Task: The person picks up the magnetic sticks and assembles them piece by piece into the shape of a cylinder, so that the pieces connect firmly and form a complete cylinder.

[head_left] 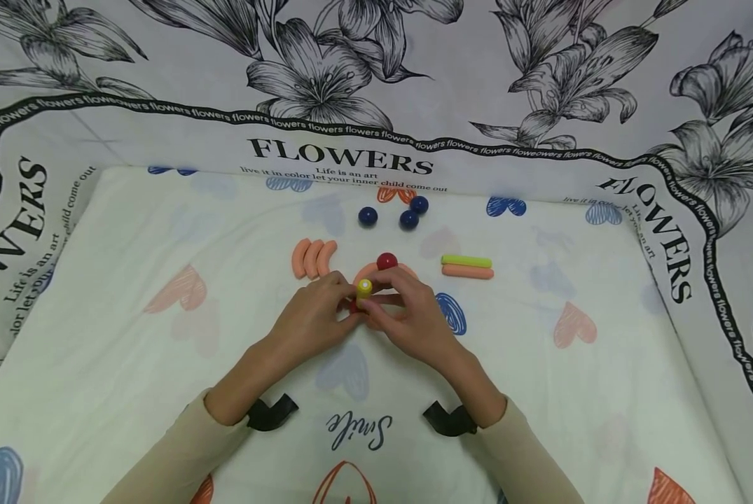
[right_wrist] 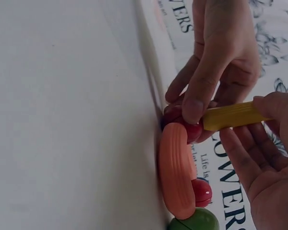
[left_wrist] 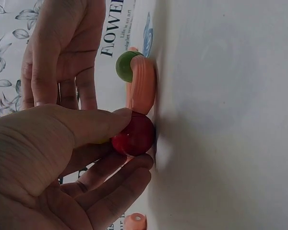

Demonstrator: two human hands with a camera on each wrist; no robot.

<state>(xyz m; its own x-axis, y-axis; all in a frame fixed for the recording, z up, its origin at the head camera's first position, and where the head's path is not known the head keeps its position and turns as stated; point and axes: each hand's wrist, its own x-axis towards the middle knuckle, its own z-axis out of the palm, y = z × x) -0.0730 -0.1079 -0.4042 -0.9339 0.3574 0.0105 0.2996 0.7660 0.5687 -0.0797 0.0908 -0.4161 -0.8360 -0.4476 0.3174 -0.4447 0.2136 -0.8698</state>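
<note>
The left hand and the right hand meet at the middle of the bench, which is covered by a pale cloth printed with hearts. The right hand pinches a yellow stick between thumb and fingertips, holding it upright so its round end faces the head camera; the right wrist view shows its ribbed length running from that hand toward the cloth. The left hand pinches a red ball between thumb and curled fingers, pressed against the cloth, and the stick's lower end meets this ball.

Just beyond the fingertips, at 12 o'clock, a curved salmon piece lies on the cloth touching the held ball, with a second red ball at its far side. In the wrist views a green ball shows at the far end of this curved piece.

At 11 o'clock from the hands three curved salmon pieces lie side by side. At 2 o'clock a straight lime stick lies touching a straight salmon stick. Farther off at 12 o'clock three dark blue balls sit near the cloth's far edge, two close together and one apart to the left. No container shows in any view.
</note>
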